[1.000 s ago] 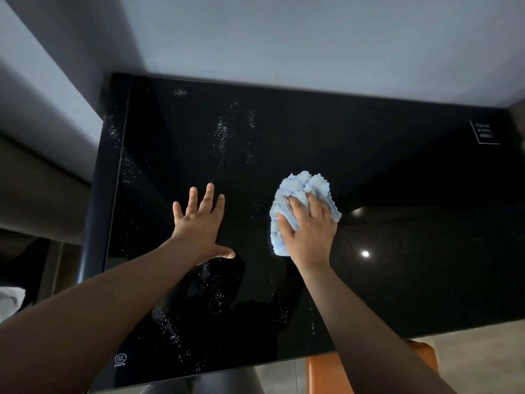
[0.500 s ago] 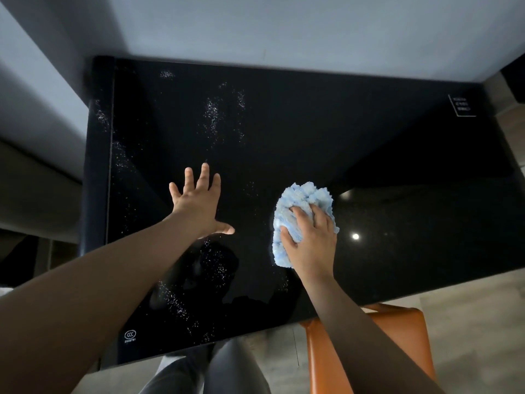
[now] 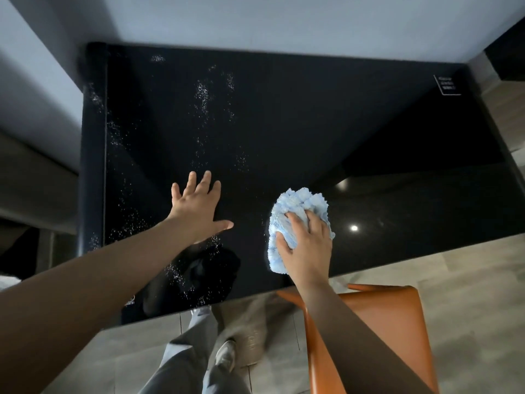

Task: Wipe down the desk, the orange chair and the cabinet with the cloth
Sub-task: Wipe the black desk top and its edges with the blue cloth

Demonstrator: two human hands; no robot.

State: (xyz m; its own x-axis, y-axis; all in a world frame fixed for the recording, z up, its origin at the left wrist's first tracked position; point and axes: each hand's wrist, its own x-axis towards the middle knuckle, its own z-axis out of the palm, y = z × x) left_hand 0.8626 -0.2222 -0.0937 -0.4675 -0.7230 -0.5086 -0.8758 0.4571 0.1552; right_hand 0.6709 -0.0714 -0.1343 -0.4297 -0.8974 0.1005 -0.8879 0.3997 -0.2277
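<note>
Now the right hand [image 3: 308, 245] grips the bunched blue cloth [image 3: 295, 220] on the black tabletop [image 3: 312, 123]. The left hand [image 3: 196, 207] lies flat with fingers spread, among white specks [image 3: 203, 93]. An orange chair [image 3: 383, 331] stands below the near edge.

— What is the white label [image 3: 447, 84] on the counter's [image 3: 312, 123] far corner saying?
— Its print is showing too small to read.
— And the orange chair [image 3: 397, 322]?
— The bottom edge is cutting it off, and the right forearm [image 3: 346, 336] is covering part of it. The right hand [image 3: 308, 245] is hiding some of the cloth [image 3: 301, 203].
</note>
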